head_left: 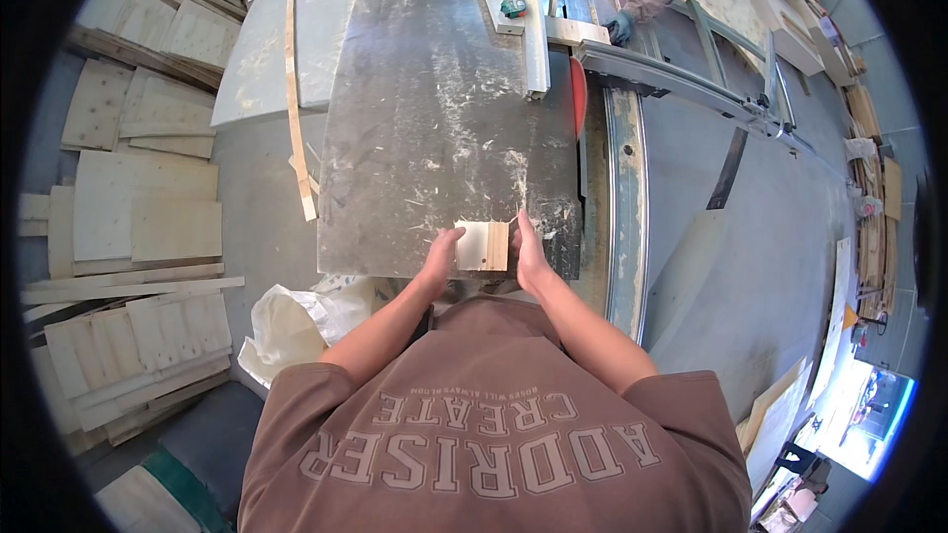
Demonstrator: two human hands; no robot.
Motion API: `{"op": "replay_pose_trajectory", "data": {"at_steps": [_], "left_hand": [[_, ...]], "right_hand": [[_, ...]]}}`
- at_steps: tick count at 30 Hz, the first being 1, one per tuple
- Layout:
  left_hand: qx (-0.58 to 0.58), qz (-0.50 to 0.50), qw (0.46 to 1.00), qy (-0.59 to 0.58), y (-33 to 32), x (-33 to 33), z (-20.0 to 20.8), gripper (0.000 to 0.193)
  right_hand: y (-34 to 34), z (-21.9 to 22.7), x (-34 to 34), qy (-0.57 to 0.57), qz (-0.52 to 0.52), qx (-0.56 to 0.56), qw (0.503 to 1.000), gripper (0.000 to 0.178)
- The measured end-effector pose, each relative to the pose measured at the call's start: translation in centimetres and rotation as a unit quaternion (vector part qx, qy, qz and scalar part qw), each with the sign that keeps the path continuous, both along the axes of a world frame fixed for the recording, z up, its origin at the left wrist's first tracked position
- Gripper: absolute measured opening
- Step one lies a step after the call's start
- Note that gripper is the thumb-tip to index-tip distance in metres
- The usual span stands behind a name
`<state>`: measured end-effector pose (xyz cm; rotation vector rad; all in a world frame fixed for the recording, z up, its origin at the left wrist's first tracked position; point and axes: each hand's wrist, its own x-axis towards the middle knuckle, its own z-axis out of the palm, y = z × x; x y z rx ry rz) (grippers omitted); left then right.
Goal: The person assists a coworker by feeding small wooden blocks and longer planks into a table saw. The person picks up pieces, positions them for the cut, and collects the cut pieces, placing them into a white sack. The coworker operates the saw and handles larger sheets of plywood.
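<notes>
At the near edge of the dark, dusty table, a small stack of pale wooden blocks sits between my hands. A small dark spot shows near its lower edge. My left hand is closed on the left side, its thumb at the upper corner. Along the right side lies my right hand, its fingers pointing forward and its palm side against the blocks. The undersides of the blocks and some fingertips are hidden.
A red guard stands by the table's right edge, beside a metal rail. Across the table, another person's gloved hand touches a wooden strip. A long thin strip lies left; stacked boards line the floor.
</notes>
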<state>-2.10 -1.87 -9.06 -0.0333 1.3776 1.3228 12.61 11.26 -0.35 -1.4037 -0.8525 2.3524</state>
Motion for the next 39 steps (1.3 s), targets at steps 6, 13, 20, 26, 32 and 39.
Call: {"op": "replay_pose_trajectory", "data": {"at_steps": [6,13,20,26,32,39], "left_hand": [[0.000,-0.068,0.998,0.007,2.2,0.9,3.9,0.048],[0.022,-0.118,0.992,0.046,1.7,1.2,3.9,0.050],[0.029,-0.116,0.990,0.068,1.5,1.2,3.8,0.045],[0.065,-0.105,0.989,0.078,1.7,1.4,4.7,0.034],[0.059,-0.125,0.986,0.092,1.7,1.1,5.0,0.034],[0.043,-0.127,0.986,0.102,1.5,0.9,4.0,0.042]], "right_hand": [[-1.9,-0.9,-1.5,0.035,0.042,-0.033,0.998,0.078],[-1.4,-0.9,-1.5,0.039,0.066,-0.010,0.997,0.063],[-1.5,-1.0,-1.7,0.012,0.068,0.014,0.998,0.051],[-1.6,-3.1,-1.8,0.005,0.064,0.020,0.998,0.054],[-1.9,-4.9,-2.0,-0.013,0.058,0.053,0.997,0.058],[-2.1,-5.5,-2.0,-0.011,0.048,0.076,0.996,0.063]]}}
